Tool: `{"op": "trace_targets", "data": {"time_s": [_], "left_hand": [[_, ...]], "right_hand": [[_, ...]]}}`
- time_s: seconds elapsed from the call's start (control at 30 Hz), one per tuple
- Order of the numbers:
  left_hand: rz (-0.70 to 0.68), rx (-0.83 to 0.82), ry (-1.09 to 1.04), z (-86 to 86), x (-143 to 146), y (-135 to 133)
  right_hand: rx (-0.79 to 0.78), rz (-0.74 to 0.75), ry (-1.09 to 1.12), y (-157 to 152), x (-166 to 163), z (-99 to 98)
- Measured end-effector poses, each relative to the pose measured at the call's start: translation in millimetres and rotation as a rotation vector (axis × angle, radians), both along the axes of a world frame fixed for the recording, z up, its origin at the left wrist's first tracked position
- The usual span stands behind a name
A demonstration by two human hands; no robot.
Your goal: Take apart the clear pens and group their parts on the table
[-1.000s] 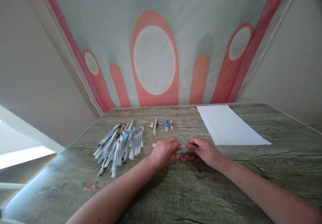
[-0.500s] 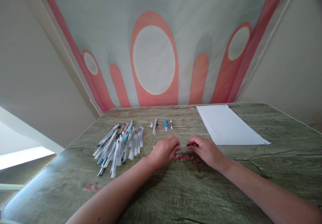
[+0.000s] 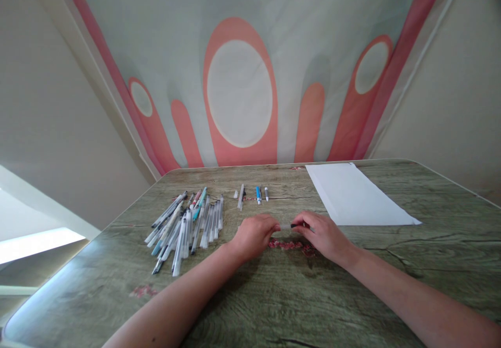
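A clear pen (image 3: 286, 226) lies level between my two hands above the table. My left hand (image 3: 256, 235) is closed on its clear barrel, fingers pinched together. My right hand (image 3: 318, 231) pinches the dark end of the same pen between thumb and fingers. Whether the dark end is joined to the barrel is too small to tell. Behind my hands lie a clear pen barrel (image 3: 240, 196), a blue pen part (image 3: 258, 194) and a small grey-and-white piece (image 3: 266, 194).
A loose heap of several pens (image 3: 183, 228), mostly clear, lies to the left. White paper sheets (image 3: 360, 196) rest on the right side of the wood-grain table (image 3: 250, 306). A wall hanging (image 3: 289, 76) with pink shapes rises behind the far edge.
My left hand's fingers have drawn closer together and slightly lower on the pen. My right hand has barely moved, and the things on the table lie as before.
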State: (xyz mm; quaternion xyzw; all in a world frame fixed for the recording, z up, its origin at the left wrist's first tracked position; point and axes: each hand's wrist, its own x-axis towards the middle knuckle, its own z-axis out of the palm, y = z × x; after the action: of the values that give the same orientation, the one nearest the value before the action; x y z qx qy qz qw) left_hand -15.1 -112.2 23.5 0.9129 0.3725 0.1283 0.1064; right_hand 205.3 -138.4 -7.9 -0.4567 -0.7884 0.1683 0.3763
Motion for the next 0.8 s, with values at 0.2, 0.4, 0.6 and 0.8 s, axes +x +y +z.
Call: {"op": "trace_targets", "data": {"time_s": [0.2, 0.4, 0.6, 0.8], "left_hand": [[0.009, -0.102, -0.111, -2.2, 0.4, 2.2], [-0.003, -0.155, -0.198, -3.5, -0.1, 5.2], [0.019, -0.225, -0.255, -1.3, 0.5, 6.0], [0.103, -0.339, -0.307, -4.0, -1.1, 9.8]], "right_hand": [[-0.025, -0.041, 0.017, 2.3, 2.6, -1.0], [-0.102, -0.075, 0.135, 5.2, 3.4, -4.2], [-0.151, -0.123, 0.189, 9.2, 6.9, -6.9], [-0.138, -0.147, 0.157, 11.9, 9.7, -9.4]]}}
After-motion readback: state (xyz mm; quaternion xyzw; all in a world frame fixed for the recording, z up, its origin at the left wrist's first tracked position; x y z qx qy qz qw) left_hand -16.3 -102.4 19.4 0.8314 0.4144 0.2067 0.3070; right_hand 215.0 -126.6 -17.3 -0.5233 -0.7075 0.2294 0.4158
